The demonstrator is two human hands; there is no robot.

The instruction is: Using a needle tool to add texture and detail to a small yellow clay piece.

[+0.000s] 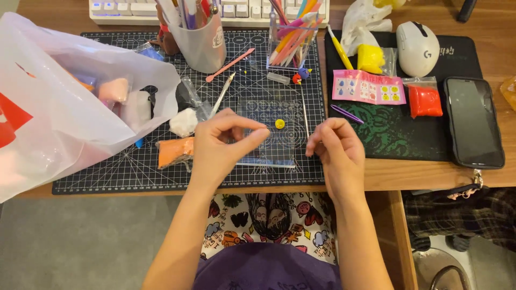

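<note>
Left hand (223,142) pinched shut, fingertips on clear plate (269,129) atop cutting mat (107,172). Right hand (336,145) curled at plate's right edge; grip contents impossible to tell. Yellow clay dot (279,123) resting on plate, between hands.

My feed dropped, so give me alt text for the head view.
Both bare hands hover over a clear plastic sheet on a black cutting mat: the left hand pinches at the sheet's edge, the right hand pinches beside it. A small yellow ball sits on the sheet.
</note>
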